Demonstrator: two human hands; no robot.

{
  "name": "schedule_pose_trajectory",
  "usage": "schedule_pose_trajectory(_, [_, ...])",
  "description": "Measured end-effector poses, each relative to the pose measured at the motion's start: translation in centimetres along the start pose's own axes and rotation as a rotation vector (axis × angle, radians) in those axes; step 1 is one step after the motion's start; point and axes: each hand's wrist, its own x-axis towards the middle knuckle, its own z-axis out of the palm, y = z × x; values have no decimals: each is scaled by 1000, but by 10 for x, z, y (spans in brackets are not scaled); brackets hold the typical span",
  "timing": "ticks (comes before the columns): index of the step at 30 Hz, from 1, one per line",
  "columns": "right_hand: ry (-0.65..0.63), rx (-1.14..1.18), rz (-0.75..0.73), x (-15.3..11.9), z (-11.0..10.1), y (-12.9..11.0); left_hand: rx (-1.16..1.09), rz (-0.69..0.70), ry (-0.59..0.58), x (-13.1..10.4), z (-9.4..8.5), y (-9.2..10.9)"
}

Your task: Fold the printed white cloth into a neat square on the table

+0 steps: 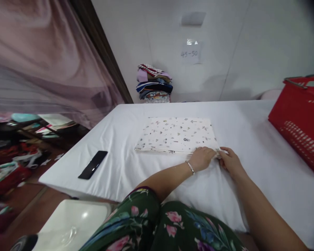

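A folded white cloth [178, 134] printed with small dark motifs lies flat on the white-covered table, its layered edge facing me. At its near right corner, my left hand [202, 158] wears a bracelet and has its fingers closed on the edge. My right hand [231, 163] pinches the same corner from the right side, thumb and forefinger on the fabric. The two hands almost touch there. Some fingertips are hidden by the hands and the cloth.
A black phone [93, 164] lies at the table's left. On the right stands a red plastic basket [303, 118]. Stacked folded clothes [154, 83] rise beyond the far edge, against the wall. A pinkish curtain [54, 52] hangs at left, above a white stool-like seat [73, 223].
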Motion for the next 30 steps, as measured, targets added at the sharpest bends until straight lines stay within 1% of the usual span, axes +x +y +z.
schedule_pose_trajectory(3, [20,-19,5,2,-1,4,47,-47,-19,-12,-7,-12])
schedule_pose_trajectory(7, [10,-19,12,3,-2,8,119,-153,-48,-36,-21,-38])
schedule_pose_trajectory(10, [10,-21,20,3,-4,9,168,-220,-46,-61,-34,-60])
schedule_pose_trajectory(15, [19,-25,12,5,-6,15,226,-359,-34,-114,-61,-97])
schedule_pose_trajectory(16, [17,-23,5,5,-6,16,225,-404,-29,-125,-67,-104])
schedule_pose_trajectory(18, [9,-29,-2,5,-6,17,187,-544,1,-149,-81,-120])
schedule_pose_trajectory(20, [5,-43,4,3,-7,15,112,-754,66,-173,-97,-136])
schedule_pose_trajectory(24, [6,-73,24,-3,-7,9,115,-1029,188,-219,-125,-160])
schedule_pose_trajectory(27, [0,-94,13,-4,-7,9,72,-1224,269,-243,-136,-168])
schedule_pose_trajectory(30, [8,-110,-5,-2,-7,12,-43,-1337,287,-250,-138,-169])
